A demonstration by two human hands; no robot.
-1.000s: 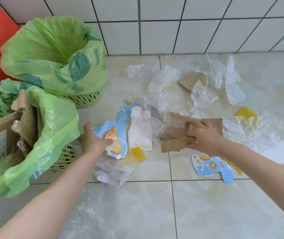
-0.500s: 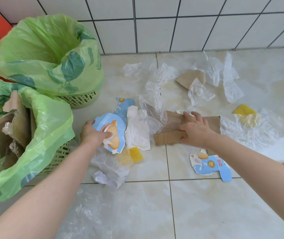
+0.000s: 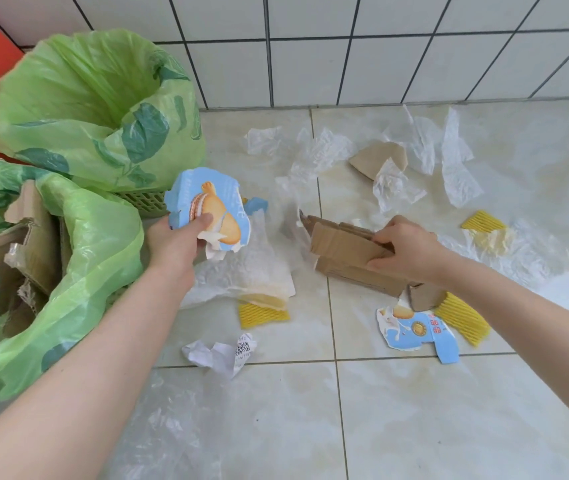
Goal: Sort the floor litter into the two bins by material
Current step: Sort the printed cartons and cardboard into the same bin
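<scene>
head view: a moment ago the left hand (image 3: pixel 177 242) was down on the floor (image 3: pixel 414 410) pinning the blue card (image 3: pixel 212 207); now that hand is raised, thumb and fingers pinched on the card's lower edge, the card clear of the floor and tilted toward the bins. the right hand (image 3: pixel 406 251) earlier lay flat on the brown cardboard (image 3: pixel 345 258); now it is curled around it, fingers closed on the folded edge, and the near end looks lifted while the far end seems to rest on the floor (hard to be sure). the camera has also shifted, so both bins sit larger in frame.

by my reading, both pickups are done and the carry is next. the near bin (image 3: pixel 96 258) already holds cardboard scraps, so both pieces likely belong there; the far bin (image 3: pixel 79 109) shows only its green liner inside.

the card is torn, glossy, printed with a biscuit, white on its ragged edge. the cardboard is creased and folded over, with another brown scrap (image 3: pixel 425 296) just behind the wrist. left on the floor: clear plastic film (image 3: pixel 456 168) scattered toward the wall, yellow ribbed pieces (image 3: pixel 264 315), a crumpled white paper (image 3: pixel 224 355), a second blue card scrap (image 3: pixel 414 332), and a brown piece (image 3: pixel 376 157) near the wall. much sorting remains.
</scene>
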